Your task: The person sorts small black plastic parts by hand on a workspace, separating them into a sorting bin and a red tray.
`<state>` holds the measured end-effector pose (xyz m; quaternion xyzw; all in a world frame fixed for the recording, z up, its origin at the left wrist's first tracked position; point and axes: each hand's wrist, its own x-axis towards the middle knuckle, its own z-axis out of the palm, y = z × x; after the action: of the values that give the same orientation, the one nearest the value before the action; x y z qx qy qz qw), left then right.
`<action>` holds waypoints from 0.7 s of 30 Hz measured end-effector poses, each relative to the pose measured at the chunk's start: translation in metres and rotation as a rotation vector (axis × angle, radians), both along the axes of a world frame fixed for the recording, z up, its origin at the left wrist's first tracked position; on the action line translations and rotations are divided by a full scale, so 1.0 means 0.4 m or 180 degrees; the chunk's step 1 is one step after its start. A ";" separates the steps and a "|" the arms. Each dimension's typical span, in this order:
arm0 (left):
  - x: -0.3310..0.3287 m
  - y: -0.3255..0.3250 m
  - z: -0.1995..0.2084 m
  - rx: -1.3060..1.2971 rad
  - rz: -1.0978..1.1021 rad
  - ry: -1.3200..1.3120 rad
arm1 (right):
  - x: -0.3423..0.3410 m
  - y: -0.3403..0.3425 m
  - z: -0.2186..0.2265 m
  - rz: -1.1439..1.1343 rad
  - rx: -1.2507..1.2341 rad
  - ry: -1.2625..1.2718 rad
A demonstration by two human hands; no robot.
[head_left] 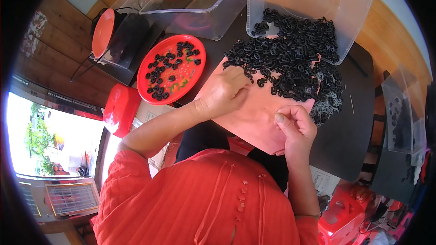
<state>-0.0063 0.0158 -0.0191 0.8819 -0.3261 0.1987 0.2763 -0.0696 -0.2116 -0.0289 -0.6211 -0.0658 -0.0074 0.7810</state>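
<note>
A heap of small black pieces with holes in them, like little plastic buckles, spreads over the far part of a pink sheet on the dark table. My left hand is at the heap's near left edge, its fingers curled together; whatever they hold is hidden. Over the right part of the sheet is my right hand, thumb and fingers pinched, with anything between them too small to make out. Beside the heap's right end lie thin grey bits mixed with black pieces. A red patterned plate at the left carries several black pieces.
A clear plastic bin lies tipped behind the heap, black pieces spilling from it. Another clear container is at the back left. Red stools stand low at the left and right. A clear box sits far right.
</note>
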 end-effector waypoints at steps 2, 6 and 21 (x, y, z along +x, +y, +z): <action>0.009 -0.014 0.013 0.0183 0.0090 -0.0123 | 0.000 0.002 0.002 0.0013 -0.0023 0.0004; 0.024 -0.044 0.011 0.0933 0.0477 -0.0292 | 0.000 0.004 0.002 -0.0011 0.0019 0.0014; -0.045 -0.009 0.016 0.0054 0.0198 -0.0055 | -0.004 0.002 -0.005 -0.0031 0.0009 0.0009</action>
<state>-0.0243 0.0120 -0.0126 0.8922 -0.3026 0.2120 0.2597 -0.0713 -0.2109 -0.0308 -0.6202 -0.0617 -0.0104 0.7819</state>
